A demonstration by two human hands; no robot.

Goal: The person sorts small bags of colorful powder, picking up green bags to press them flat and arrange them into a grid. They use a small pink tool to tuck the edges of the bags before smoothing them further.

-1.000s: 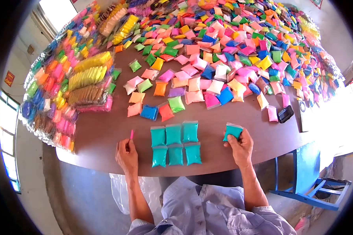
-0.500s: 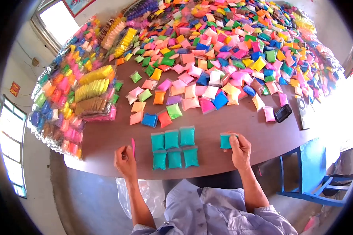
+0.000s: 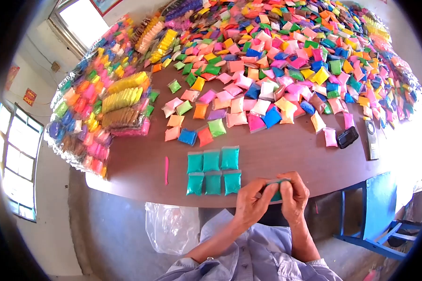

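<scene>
Both of my hands meet at the table's front edge, right of centre. My left hand (image 3: pixel 254 200) and my right hand (image 3: pixel 293 196) pinch one teal packet (image 3: pixel 277 194) between them, thumbs side by side on it; the fingers cover much of it. Just left of my hands, several teal packets (image 3: pixel 212 160) lie flat in two rows on the brown table (image 3: pixel 140 164). A thin pink stick (image 3: pixel 167 170) lies by itself to the left of those rows.
A big heap of coloured packets (image 3: pixel 267 89) covers the back. Clear bags of packets (image 3: pixel 82 117) stand at the left. A black tray (image 3: pixel 347 137) and a boxlike item (image 3: pixel 371 139) lie at the right, near a blue chair (image 3: pixel 379 206). A plastic bag (image 3: pixel 171 227) hangs below the table edge.
My left hand has moved right, away from the pink stick, and now grips the teal packet with my right hand. My right hand has come slightly lower with the packet. The view has shifted a little.
</scene>
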